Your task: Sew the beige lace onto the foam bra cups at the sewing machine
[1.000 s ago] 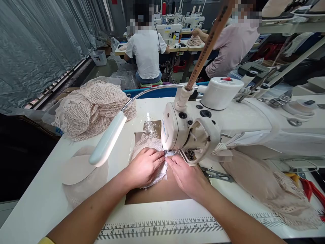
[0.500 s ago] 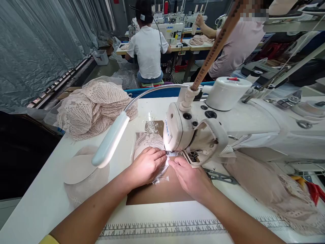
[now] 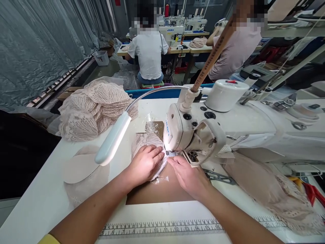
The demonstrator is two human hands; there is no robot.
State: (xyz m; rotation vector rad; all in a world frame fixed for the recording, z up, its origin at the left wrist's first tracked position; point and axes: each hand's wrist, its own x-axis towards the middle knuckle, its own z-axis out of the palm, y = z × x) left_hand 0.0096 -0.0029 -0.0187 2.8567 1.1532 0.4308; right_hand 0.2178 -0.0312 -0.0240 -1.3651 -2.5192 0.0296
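A beige lace piece [image 3: 146,139] lies under the needle area of a white sewing machine [image 3: 175,127]. My left hand [image 3: 147,162] rests over it, fingers together and bent onto the lace, with the thumb hidden. Close to the presser foot [image 3: 171,153], my right hand [image 3: 186,173] pinches the right edge of the lace between thumb and forefinger. Both sets of fingertips are just in front of the foot. Beneath the hands is a brown plate [image 3: 162,195] with shiny tape on it. The needle itself cannot be made out.
A lamp [image 3: 111,139] on a bent metal neck hangs left of the machine. Lace pieces are stacked [image 3: 99,105] at back left; sheer cut pieces [image 3: 83,173] lie nearer. Metal scissors [image 3: 220,177] and beige fabric [image 3: 259,183] are at right. Two people sit beyond.
The lace has shifted slightly under my left hand, which has moved a little left. My right hand stays almost in place. The person at back right has lowered an arm.
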